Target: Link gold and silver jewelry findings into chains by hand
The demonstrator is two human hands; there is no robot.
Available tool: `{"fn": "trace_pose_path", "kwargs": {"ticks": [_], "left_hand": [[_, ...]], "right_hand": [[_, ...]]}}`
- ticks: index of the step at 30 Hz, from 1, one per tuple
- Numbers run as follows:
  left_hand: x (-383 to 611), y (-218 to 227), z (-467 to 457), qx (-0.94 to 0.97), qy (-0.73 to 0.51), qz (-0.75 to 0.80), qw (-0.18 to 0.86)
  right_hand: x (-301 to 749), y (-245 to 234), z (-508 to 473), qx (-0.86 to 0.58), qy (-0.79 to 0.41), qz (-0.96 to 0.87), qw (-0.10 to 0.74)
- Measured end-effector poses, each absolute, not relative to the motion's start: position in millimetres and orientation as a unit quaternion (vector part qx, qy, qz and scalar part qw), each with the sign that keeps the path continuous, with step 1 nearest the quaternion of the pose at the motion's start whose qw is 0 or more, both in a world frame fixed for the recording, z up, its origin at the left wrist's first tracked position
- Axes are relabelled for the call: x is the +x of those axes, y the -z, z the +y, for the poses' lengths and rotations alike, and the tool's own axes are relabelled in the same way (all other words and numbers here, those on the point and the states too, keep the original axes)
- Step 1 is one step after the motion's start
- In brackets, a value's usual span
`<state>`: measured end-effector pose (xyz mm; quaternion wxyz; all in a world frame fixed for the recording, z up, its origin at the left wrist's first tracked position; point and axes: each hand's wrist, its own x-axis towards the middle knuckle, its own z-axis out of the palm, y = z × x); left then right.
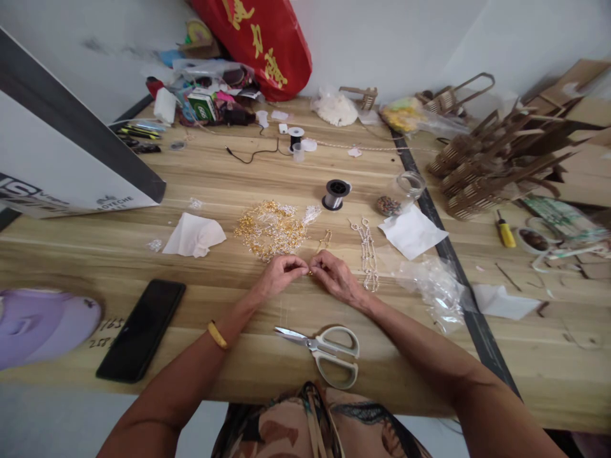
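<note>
My left hand point(284, 275) and my right hand point(335, 278) meet over the table, thumbs and fingertips pinched together. A tiny gold bit shows between them at the right fingertips. From behind the right hand a short gold chain point(326, 239) runs out onto the wood. What the left fingertips pinch is too small to make out. Just beyond the left hand lies a tangled heap of gold and silver chains point(272, 229). Silver chains point(367, 254) lie to the right of the right hand. Scissors point(312, 344) with cream handles rest, blades parted, on the near side of both hands.
A wire spool point(335, 194) stands beyond the hands. A jar of beads point(401, 193), white paper point(413, 231) and clear plastic bags point(439, 292) are rightward. On the left are a folded tissue point(193, 235), a black phone point(142, 331) and a large box point(71, 146).
</note>
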<state>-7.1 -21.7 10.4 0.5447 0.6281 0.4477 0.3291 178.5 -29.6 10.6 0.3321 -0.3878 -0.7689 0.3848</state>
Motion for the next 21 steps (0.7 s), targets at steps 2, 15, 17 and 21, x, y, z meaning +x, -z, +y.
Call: {"fn": "trace_pose_path", "kwargs": {"ticks": [2, 15, 17, 21], "left_hand": [[-7.2, -10.3, -22.0, 0.623, -0.329, 0.444, 0.554], [-4.8, -9.5, -23.8, 0.611, -0.338, 0.454, 0.553], [-3.8, -9.5, -25.0, 0.615, -0.341, 0.461, 0.542], [-2.1, -10.0, -26.9, 0.644, -0.354, 0.471, 0.488]], "right_hand": [[178.6, -10.2, -29.6, -0.394, -0.394, -0.761, 0.332], [178.4, -10.0, -29.9, -0.403, -0.416, -0.744, 0.333], [178.3, -10.2, -29.9, -0.406, -0.415, -0.743, 0.331], [177.9, -9.9, -29.9, -0.413, -0.416, -0.74, 0.33]]}}
